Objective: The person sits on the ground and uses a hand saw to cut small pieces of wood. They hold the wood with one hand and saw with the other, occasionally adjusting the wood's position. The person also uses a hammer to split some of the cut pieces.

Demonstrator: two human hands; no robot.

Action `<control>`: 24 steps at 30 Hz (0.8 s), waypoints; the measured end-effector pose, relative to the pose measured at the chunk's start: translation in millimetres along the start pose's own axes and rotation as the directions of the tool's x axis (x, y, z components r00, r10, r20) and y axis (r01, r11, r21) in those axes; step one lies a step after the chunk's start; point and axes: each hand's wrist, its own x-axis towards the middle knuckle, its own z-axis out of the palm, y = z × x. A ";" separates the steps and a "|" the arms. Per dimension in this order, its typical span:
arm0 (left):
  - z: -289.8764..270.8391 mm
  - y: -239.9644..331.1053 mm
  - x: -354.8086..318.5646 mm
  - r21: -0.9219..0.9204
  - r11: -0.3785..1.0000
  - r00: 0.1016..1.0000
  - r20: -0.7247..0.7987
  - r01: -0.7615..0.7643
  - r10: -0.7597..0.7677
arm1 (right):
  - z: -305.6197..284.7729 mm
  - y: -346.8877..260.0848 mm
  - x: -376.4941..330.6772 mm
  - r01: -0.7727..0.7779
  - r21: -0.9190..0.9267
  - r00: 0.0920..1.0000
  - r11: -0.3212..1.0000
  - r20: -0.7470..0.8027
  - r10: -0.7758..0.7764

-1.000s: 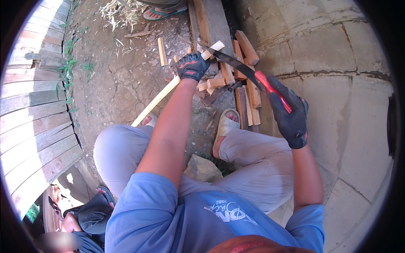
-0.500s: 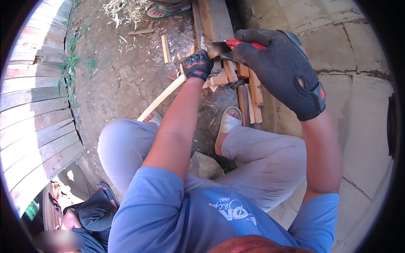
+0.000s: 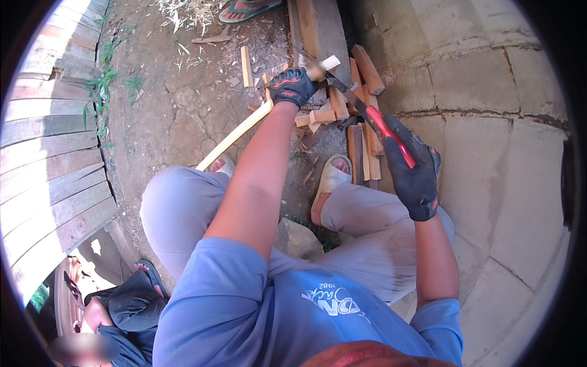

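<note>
My left hand (image 3: 293, 87), in a black glove with red marks, is closed around a long pale wooden strip (image 3: 235, 136). The strip slants from beside my left foot up to a plank, and its far end shows past my fingers. My right hand (image 3: 416, 168), also gloved, grips the red handle of a handsaw (image 3: 354, 98). Its dark blade reaches up and left to the strip's far end, just beyond my left hand. A blurred patch hides where blade and wood meet, so I cannot tell whether they touch.
A thick wooden plank (image 3: 324, 30) lies ahead. Short wood offcuts (image 3: 322, 116) and longer sticks (image 3: 365, 153) lie beside it. Shavings (image 3: 177, 15) cover soil near a person's sandalled foot (image 3: 247, 11). Concrete slabs (image 3: 477, 165) are at right, and another person (image 3: 131, 312) sits at lower left.
My right hand has moved down and back toward me with the handsaw, bringing more of the blade into sight. My left hand keeps its hold on the wooden strip.
</note>
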 end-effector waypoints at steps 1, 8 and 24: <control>-5.1 1.2 -2.5 0.005 1.000 1.000 0.029 0.001 -0.001 | -1.6 4.0 -0.3 0.014 -0.004 1.000 1.000 0.006 -0.014; -9.4 -10.8 18.6 -0.057 0.998 0.975 0.224 0.015 -0.002 | 8.1 15.7 -8.0 -0.072 -0.031 0.997 0.997 0.020 0.073; 7.0 -6.1 2.3 -0.006 1.000 1.000 0.014 -0.020 0.021 | -35.5 -46.4 -27.9 0.040 -0.283 0.999 0.958 0.016 -0.037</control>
